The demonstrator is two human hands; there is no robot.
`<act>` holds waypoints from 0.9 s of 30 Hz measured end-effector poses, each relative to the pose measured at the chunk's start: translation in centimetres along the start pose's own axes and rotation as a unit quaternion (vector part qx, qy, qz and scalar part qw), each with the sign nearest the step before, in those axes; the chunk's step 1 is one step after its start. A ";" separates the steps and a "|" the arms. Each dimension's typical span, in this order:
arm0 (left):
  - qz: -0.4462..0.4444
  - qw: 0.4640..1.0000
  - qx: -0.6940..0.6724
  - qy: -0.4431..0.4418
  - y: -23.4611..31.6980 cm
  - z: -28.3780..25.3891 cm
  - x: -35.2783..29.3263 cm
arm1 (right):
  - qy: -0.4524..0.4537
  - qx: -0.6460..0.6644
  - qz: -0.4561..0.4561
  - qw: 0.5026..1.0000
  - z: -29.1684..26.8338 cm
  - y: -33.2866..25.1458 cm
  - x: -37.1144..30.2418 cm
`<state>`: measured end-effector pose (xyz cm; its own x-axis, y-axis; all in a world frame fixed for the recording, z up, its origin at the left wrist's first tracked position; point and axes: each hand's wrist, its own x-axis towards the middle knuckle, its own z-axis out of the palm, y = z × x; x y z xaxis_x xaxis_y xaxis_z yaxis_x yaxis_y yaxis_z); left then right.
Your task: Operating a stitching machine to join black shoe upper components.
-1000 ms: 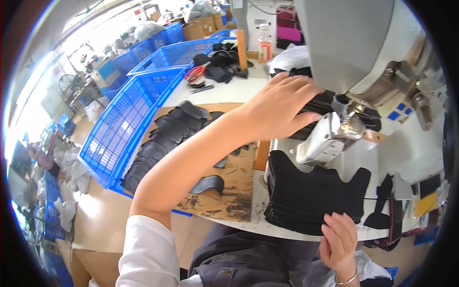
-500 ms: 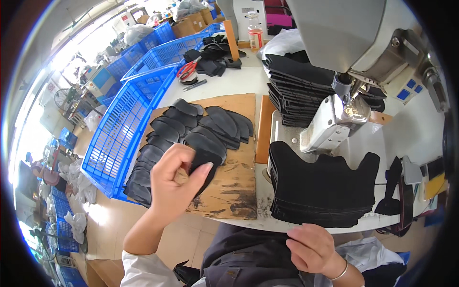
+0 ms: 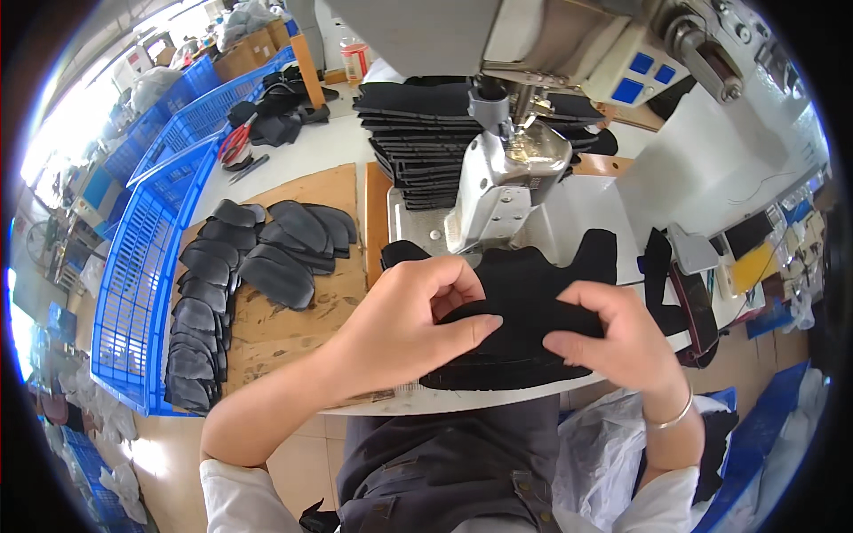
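Note:
My left hand (image 3: 418, 311) pinches a small black curved piece (image 3: 462, 310) between thumb and fingers, above a stack of black cut panels (image 3: 551, 266) with notched upper edges. Its outline is hard to make out, black against black. My right hand (image 3: 613, 333) is at the right part of the same stack, thumb and fingers apart and facing the left hand. I see nothing plainly held in it. Left of my hands, overlapping rounded dark pieces (image 3: 200, 311) lie in a row on a brown board (image 3: 293, 338), next to a smaller group of them (image 3: 302, 231).
A sewing machine's metal post (image 3: 506, 186) rises just behind the panels, its head (image 3: 426, 35) overhead. Behind it stands a tall stack of black folded pieces (image 3: 418, 133). Blue baskets (image 3: 133, 302) line the left edge. Red-handled scissors (image 3: 235, 142) lie at the back left.
My left hand has carried the black piece rightward from the board to above the panels. My right hand has risen from the table's front edge to the panels. The view has shifted right.

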<state>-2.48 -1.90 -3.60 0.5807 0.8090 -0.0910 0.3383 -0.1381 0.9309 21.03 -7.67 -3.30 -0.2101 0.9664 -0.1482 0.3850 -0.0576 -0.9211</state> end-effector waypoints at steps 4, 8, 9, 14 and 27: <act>0.032 0.996 0.064 -0.046 -0.9 0.7 1.6 | -0.049 -0.141 -0.047 0.988 -1.4 1.0 1.5; 0.049 0.987 0.154 -0.018 -0.8 1.2 1.8 | -0.021 -0.141 -0.057 0.988 -0.9 1.2 1.6; 0.057 0.983 0.174 -0.017 -1.0 1.2 1.8 | -0.022 -0.140 -0.053 0.989 -1.0 1.4 1.7; 0.077 0.981 0.178 0.005 -1.5 1.4 2.0 | -0.023 -0.168 -0.031 0.985 -1.0 1.3 2.0; 0.086 0.979 0.183 0.011 -1.7 1.7 1.8 | -0.002 -0.167 -0.112 0.980 -0.6 1.6 1.9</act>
<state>-0.78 -1.18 -5.97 0.6376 0.7674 0.0683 0.4818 -0.4664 0.7418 21.81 -5.75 -4.83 -0.3262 0.9444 0.0412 0.6018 0.2411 -0.7614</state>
